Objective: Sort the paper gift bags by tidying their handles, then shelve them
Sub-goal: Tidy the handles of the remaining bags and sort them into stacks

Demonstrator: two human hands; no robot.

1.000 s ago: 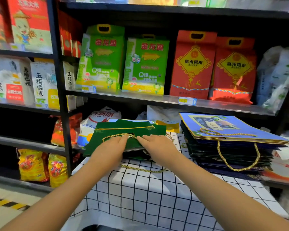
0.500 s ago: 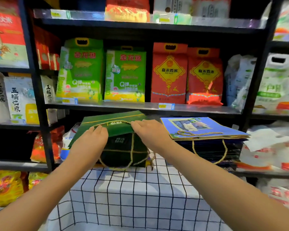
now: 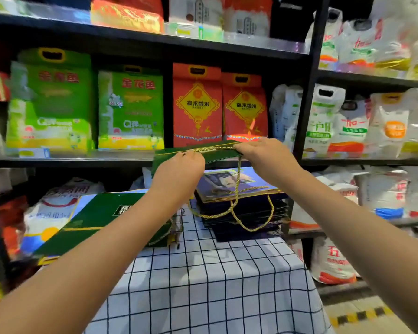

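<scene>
The left hand [image 3: 179, 172] and right hand [image 3: 263, 155] each pinch the top edge of a green gift bag [image 3: 198, 154], held flat in the air above the checked bench [image 3: 203, 273], its gold cord handle [image 3: 237, 201] dangling over a stack of blue bags [image 3: 241, 208].

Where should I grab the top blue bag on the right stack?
Take the blue bag by its near top edge, coming from the front: it lies flat on the stack, and its gold cord handle hangs over that edge toward you.

Glossy green paper gift bag [image 3: 176, 157] with twisted gold cord handle [image 3: 237, 189]; checked cloth [image 3: 203, 285]; black metal shelf [image 3: 70, 162].
</scene>
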